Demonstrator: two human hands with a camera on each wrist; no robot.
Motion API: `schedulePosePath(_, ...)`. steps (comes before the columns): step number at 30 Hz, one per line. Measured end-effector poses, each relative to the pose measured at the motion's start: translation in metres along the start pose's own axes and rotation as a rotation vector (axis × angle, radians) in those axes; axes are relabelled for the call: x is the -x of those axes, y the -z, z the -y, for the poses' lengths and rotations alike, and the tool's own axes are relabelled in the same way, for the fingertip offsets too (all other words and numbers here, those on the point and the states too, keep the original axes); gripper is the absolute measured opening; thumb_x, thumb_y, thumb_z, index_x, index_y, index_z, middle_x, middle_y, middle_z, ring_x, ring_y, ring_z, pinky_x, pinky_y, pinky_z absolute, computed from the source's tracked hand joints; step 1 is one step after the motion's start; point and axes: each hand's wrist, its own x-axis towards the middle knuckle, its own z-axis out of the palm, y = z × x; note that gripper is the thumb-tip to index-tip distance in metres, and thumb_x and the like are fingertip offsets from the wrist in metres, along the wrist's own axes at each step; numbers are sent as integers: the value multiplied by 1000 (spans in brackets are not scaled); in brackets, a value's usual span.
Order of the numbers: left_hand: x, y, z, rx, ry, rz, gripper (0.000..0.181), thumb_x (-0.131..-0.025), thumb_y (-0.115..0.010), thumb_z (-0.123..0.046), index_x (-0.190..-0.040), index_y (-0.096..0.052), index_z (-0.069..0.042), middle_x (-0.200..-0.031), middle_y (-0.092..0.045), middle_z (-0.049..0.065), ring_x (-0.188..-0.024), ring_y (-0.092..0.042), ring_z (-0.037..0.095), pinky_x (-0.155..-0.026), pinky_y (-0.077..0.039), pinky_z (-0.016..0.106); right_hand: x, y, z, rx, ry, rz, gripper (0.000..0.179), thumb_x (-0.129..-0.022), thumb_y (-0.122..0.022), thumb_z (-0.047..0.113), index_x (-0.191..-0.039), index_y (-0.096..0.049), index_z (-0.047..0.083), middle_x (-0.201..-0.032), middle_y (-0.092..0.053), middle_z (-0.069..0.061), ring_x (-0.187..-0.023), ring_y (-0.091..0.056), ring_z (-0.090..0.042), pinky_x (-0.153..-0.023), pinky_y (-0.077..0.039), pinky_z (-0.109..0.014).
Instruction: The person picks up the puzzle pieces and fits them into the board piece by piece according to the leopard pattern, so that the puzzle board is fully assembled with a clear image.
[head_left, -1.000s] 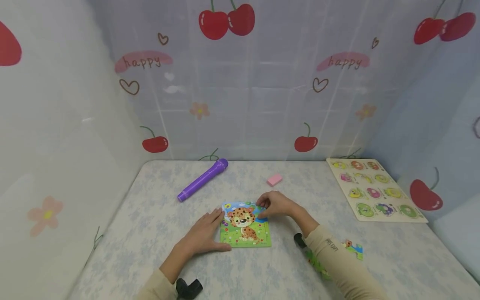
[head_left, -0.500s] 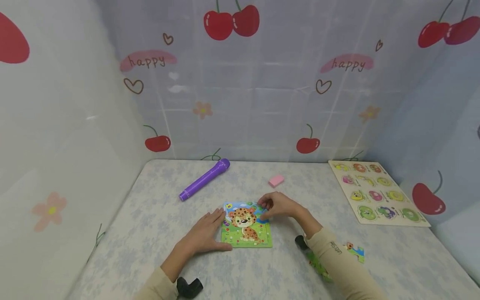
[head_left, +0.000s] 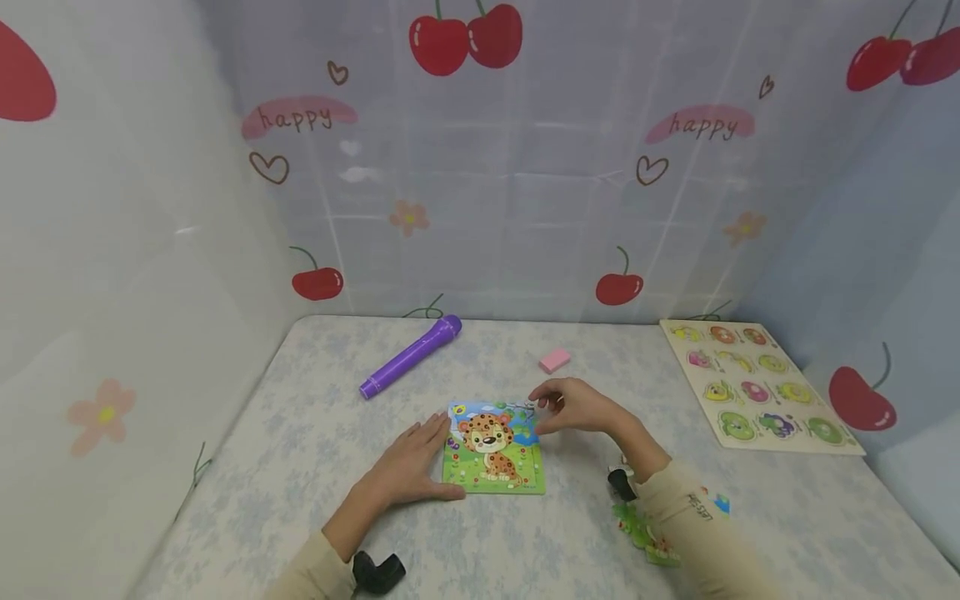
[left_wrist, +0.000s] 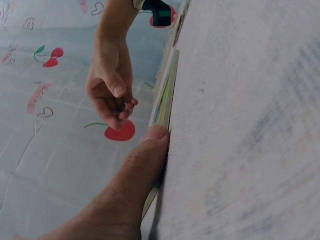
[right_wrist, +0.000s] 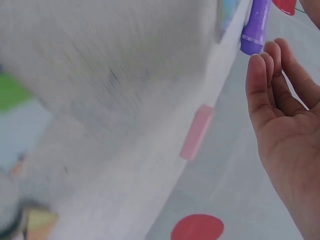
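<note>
A square leopard jigsaw puzzle (head_left: 491,450) lies flat in the middle of the table. My left hand (head_left: 408,467) rests along its left side, fingers extended, with the thumb at the lower left edge. In the left wrist view, that thumb (left_wrist: 145,160) touches the puzzle's edge. Just off the upper right corner hovers my right hand (head_left: 576,406), its fingers loosely bent. Nothing shows between those fingers (right_wrist: 257,82) in the right wrist view. Loose green puzzle pieces (head_left: 636,527) lie beside my right forearm, which partly covers them; a blue piece (head_left: 722,504) peeks out beyond it.
A purple toy microphone (head_left: 411,357) lies at the back left. Behind the puzzle sits a pink block (head_left: 555,360). A wooden fruit board (head_left: 757,387) lies at the back right. Cherry-print curtains (head_left: 480,200) enclose the table's back and sides.
My right hand has drawn away from the puzzle's upper right corner, to the right, and its forearm uncovers more of the green pieces. The left hand stays put.
</note>
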Motion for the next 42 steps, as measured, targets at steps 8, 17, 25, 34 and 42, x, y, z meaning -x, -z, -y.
schedulePosePath(8, 0, -1, -1, 23, 18, 16, 120, -72, -61, -79, -156, -16, -5, -165, -13, 10, -153, -14, 26, -124, -16, 47, 22, 16, 2, 26, 0, -25, 51, -78, -82, 23, -119, -63, 0, -105, -64, -16, -90, -57, -27, -85, -53, -45)
schedulePosePath(17, -2, -1, -1, 16, 9, 15, 119, -73, -61, -79, -156, -17, -5, -165, -13, 10, -152, -15, 26, -124, -17, 47, 57, 28, -4, 85, -44, -53, 54, -77, -83, 27, -121, -63, 3, -104, -65, -11, -92, -57, -22, -85, -53, -43)
schedulePosePath(25, -2, 4, -1, 17, 3, 17, 118, -73, -63, -77, -155, -19, -4, -164, -15, 11, -152, -16, 27, -123, -18, 47, 90, 35, -14, 84, -46, -75, 54, -78, -82, 27, -121, -62, 3, -103, -64, -10, -92, -57, -26, -83, -54, -34)
schedulePosePath(34, -1, 3, -1, 18, 6, 20, 118, -73, -63, -76, -155, -18, -5, -164, -14, 11, -152, -15, 27, -124, -18, 47, 118, 34, -33, 50, -118, -38, 54, -77, -82, 28, -120, -62, 2, -99, -62, -8, -87, -55, -20, -77, -53, -30)
schedulePosePath(42, -2, 2, 0, 13, 3, 16, 118, -73, -62, -77, -155, -18, -5, -164, -15, 11, -152, -16, 27, -124, -18, 47, 132, 17, -39, -32, -135, 65, 48, -78, -82, 28, -116, -63, 6, -106, -64, -4, -88, -58, -11, -75, -52, -24)
